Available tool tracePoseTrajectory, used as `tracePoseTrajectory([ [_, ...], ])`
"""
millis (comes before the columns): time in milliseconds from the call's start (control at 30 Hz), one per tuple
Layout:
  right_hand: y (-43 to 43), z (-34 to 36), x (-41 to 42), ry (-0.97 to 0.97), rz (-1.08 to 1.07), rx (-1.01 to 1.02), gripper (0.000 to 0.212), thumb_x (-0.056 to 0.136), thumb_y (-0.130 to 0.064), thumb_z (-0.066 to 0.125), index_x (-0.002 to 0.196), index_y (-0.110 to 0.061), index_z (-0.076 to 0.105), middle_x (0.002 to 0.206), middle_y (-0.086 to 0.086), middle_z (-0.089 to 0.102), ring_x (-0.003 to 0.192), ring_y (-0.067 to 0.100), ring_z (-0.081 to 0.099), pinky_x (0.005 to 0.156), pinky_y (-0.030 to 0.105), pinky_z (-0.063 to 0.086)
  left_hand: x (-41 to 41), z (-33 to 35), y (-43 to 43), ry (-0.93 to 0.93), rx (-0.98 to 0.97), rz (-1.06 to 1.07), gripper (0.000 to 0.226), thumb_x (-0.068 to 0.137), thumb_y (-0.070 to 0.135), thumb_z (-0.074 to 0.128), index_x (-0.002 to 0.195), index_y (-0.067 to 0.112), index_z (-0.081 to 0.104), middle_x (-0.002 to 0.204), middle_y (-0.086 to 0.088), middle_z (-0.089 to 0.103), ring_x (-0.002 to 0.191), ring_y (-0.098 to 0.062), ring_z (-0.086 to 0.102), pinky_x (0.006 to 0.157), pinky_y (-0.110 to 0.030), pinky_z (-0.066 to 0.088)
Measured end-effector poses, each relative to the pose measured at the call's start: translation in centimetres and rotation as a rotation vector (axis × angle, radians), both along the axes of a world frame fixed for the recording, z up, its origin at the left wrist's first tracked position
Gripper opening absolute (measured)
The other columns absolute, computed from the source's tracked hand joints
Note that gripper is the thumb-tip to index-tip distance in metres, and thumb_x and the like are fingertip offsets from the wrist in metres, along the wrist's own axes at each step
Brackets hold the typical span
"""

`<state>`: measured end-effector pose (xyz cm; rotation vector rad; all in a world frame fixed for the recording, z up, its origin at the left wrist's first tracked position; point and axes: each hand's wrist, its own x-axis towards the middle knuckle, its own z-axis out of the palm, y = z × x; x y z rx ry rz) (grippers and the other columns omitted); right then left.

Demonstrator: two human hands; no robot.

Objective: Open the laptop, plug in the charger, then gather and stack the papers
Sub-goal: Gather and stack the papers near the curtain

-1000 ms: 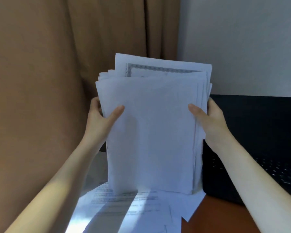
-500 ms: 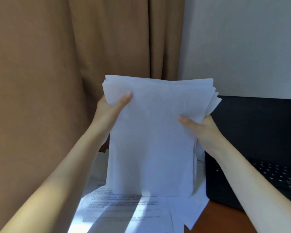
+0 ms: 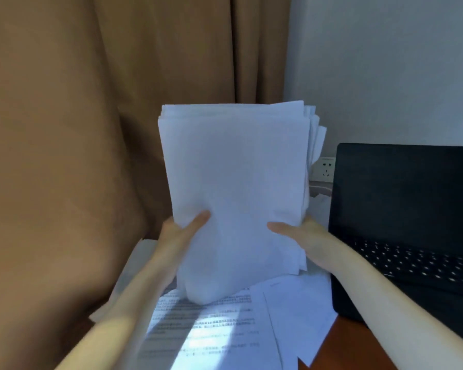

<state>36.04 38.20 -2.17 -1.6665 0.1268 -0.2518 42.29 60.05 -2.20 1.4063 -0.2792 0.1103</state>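
An upright bundle of white papers (image 3: 235, 182) stands on end in front of me, its lower edge bent against the sheets lying below. My left hand (image 3: 181, 231) grips the bundle's lower left side, thumb across the front sheet. My right hand (image 3: 300, 233) grips the lower right side, thumb also in front. The fingers of both hands are hidden behind the paper. More printed sheets (image 3: 214, 324) lie flat on the table under the bundle. A black laptop (image 3: 404, 209) stands open at the right, its screen dark.
A brown curtain (image 3: 78, 129) hangs along the left and back. A white wall socket (image 3: 326, 169) shows between the bundle and the laptop screen. The reddish-brown tabletop (image 3: 345, 351) is bare at the lower right. No charger cable is visible.
Both hands slid down from the bundle's upper half to its lower part. The sheets' top edges are now closer to even, and the bordered page no longer sticks out.
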Motion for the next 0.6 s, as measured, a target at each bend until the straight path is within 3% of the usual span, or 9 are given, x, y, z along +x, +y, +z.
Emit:
tracePoseTrajectory([
  [67, -0.4, -1.9, 0.5, 0.086, -0.063, -0.037, 0.054, 0.074, -0.034, 0.078, 0.121, -0.015, 0.057, 0.109, -0.001, 0.068, 0.097, 0.014, 0.065, 0.086, 0.029, 0.052, 0.3, -1.1, 0.0, 0.046, 0.036, -0.001, 0.006, 0.084, 0.017, 0.068, 0.084, 0.022, 0.064, 0.082, 0.008, 0.071, 0.080, -0.011, 0.066, 0.076, -0.029, 0.053],
  [133, -0.6, -2.6, 0.9, 0.069, -0.055, -0.025, 0.037, 0.079, -0.030, 0.074, 0.111, -0.020, 0.060, 0.106, -0.003, 0.068, 0.093, 0.010, 0.065, 0.083, 0.026, 0.052, 0.8, -0.9, 0.0, 0.028, 0.089, 0.011, 0.004, 0.086, 0.017, 0.065, 0.090, 0.018, 0.065, 0.088, 0.002, 0.069, 0.084, -0.019, 0.065, 0.081, -0.035, 0.053],
  [200, -0.5, -2.5, 1.4, 0.035, 0.025, -0.012, 0.015, 0.087, -0.022, 0.066, 0.100, -0.025, 0.060, 0.098, -0.009, 0.067, 0.084, 0.003, 0.063, 0.070, 0.015, 0.051, 1.4, -0.2, 0.1, -0.019, 0.144, 0.023, 0.013, 0.089, 0.015, 0.062, 0.101, 0.011, 0.064, 0.095, -0.008, 0.068, 0.087, -0.026, 0.065, 0.083, -0.039, 0.052],
  [300, -0.2, -2.8, 2.1, 0.030, 0.033, -0.082, 0.006, 0.093, -0.017, 0.059, 0.097, -0.020, 0.062, 0.089, -0.007, 0.067, 0.078, 0.004, 0.062, 0.066, 0.014, 0.053, 2.9, -0.2, 0.9, -0.004, 0.242, 0.063, 0.021, 0.092, 0.015, 0.058, 0.110, 0.006, 0.065, 0.102, -0.013, 0.067, 0.090, -0.030, 0.065, 0.085, -0.040, 0.052],
  [400, -1.6, -4.8, 3.0, 0.063, -0.139, -0.537, 0.011, 0.092, -0.016, 0.056, 0.092, -0.007, 0.064, 0.083, 0.006, 0.065, 0.080, 0.017, 0.058, 0.075, 0.029, 0.050, 4.1, -2.1, 1.4, 0.035, 0.349, 0.117, 0.022, 0.093, 0.012, 0.056, 0.110, 0.001, 0.065, 0.102, -0.014, 0.067, 0.088, -0.028, 0.064, 0.081, -0.033, 0.049],
  [500, -3.7, -5.8, 2.9, 0.150, -0.163, -1.265, 0.037, 0.093, -0.029, 0.052, 0.127, -0.014, 0.049, 0.119, 0.002, 0.055, 0.112, 0.024, 0.050, 0.090, 0.033, 0.043, 5.0, -4.4, 2.0, -0.010, 0.464, 0.224, 0.021, 0.092, 0.007, 0.056, 0.107, -0.004, 0.066, 0.097, -0.011, 0.066, 0.090, -0.026, 0.063, 0.079, -0.028, 0.042],
  [533, -4.1, -5.7, 2.7, 0.179, -0.125, -1.362, 0.047, 0.093, -0.036, 0.051, 0.135, -0.016, 0.041, 0.127, 0.002, 0.050, 0.119, 0.025, 0.045, 0.094, 0.035, 0.041, 5.3, -4.9, 2.3, -0.015, 0.480, 0.249, 0.021, 0.092, 0.006, 0.056, 0.107, -0.005, 0.067, 0.098, -0.013, 0.067, 0.091, -0.026, 0.063, 0.081, -0.030, 0.043],
  [600, -4.8, -5.3, 2.9, 0.263, -0.068, -1.294, 0.062, 0.091, -0.045, 0.052, 0.143, -0.018, 0.032, 0.137, 0.002, 0.044, 0.125, 0.025, 0.041, 0.099, 0.039, 0.040, 6.0, -5.3, 2.6, -0.010, 0.478, 0.278, 0.021, 0.092, 0.006, 0.056, 0.106, -0.005, 0.068, 0.098, -0.016, 0.067, 0.088, -0.024, 0.062, 0.083, -0.033, 0.045],
])
